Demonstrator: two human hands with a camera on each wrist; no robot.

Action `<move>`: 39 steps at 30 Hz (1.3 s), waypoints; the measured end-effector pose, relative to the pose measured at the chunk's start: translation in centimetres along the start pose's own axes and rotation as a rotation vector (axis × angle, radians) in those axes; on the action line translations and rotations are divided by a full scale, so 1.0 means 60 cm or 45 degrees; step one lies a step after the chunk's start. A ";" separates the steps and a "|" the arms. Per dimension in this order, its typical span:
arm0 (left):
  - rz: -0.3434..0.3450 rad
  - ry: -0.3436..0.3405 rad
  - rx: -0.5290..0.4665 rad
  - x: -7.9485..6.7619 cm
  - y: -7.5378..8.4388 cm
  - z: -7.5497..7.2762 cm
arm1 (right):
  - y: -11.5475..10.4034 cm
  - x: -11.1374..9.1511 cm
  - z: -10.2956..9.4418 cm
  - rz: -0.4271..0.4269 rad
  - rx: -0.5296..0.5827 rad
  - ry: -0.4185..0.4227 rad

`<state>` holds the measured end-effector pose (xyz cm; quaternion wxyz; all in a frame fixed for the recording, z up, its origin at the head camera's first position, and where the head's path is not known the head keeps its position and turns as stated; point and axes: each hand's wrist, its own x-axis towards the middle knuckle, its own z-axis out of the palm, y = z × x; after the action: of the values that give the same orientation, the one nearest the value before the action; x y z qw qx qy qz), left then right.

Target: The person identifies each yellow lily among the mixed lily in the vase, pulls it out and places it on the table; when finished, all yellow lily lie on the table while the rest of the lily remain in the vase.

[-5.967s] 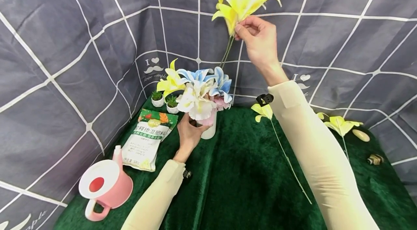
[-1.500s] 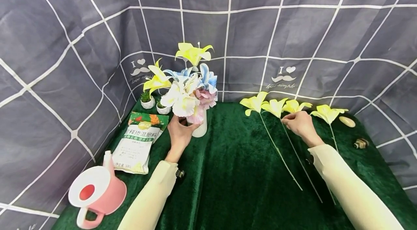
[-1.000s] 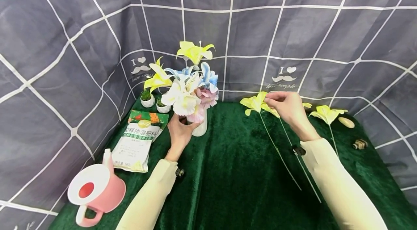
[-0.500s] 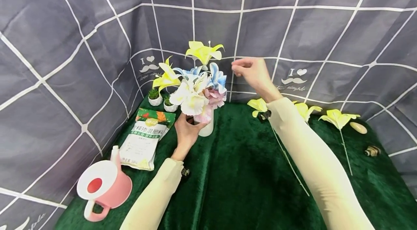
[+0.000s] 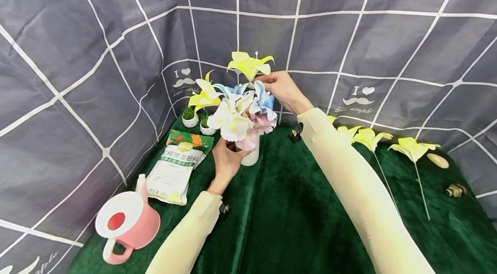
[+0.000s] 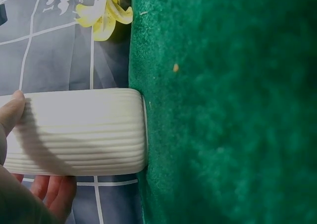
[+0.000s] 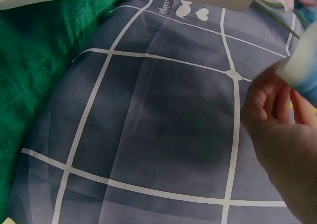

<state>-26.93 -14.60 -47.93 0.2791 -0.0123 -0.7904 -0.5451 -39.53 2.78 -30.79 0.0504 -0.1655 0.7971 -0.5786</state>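
Observation:
My left hand [image 5: 227, 159] grips the white ribbed vase [image 6: 84, 130], thumb and fingers on opposite sides. The vase stands upright on the green cloth. It bears white [image 5: 233, 121], blue [image 5: 264, 99] and pink flowers [image 5: 265, 123]. One yellow lily [image 5: 203, 95] leans out on the left; a taller yellow lily [image 5: 250, 64] rises at the back. My right hand [image 5: 281, 86] pinches the stem of this tall lily just below its bloom, fingertips partly hidden. In the right wrist view, its curled fingers are behind a pale blue petal [image 7: 299, 65].
Several yellow lilies [image 5: 413, 149] lie on the green cloth [image 5: 295, 209] at right, near an oval stone [image 5: 438, 161] and a striped shell-like object [image 5: 455, 190]. At left are a pink watering can [image 5: 141, 226], a fertilizer bag [image 5: 174, 168] and two small potted plants [image 5: 190, 119].
My right hand laid a yellow lily among those at right, then moved empty, left and up, to the tall lily in the vase. My left hand keeps hold of the vase.

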 end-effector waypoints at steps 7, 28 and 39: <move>0.010 -0.013 -0.037 -0.001 0.001 -0.001 | -0.003 -0.008 -0.001 0.056 -0.021 -0.125; 0.006 -0.030 -0.089 -0.016 -0.004 -0.001 | 0.005 -0.018 0.008 0.016 -0.039 -0.205; 0.032 -0.002 -0.035 -0.006 -0.002 0.001 | 0.004 -0.011 0.009 -0.040 -0.026 -0.171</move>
<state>-26.68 -14.48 -48.23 0.2850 -0.0264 -0.7829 -0.5525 -38.79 2.59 -31.23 0.0930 -0.2170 0.7950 -0.5587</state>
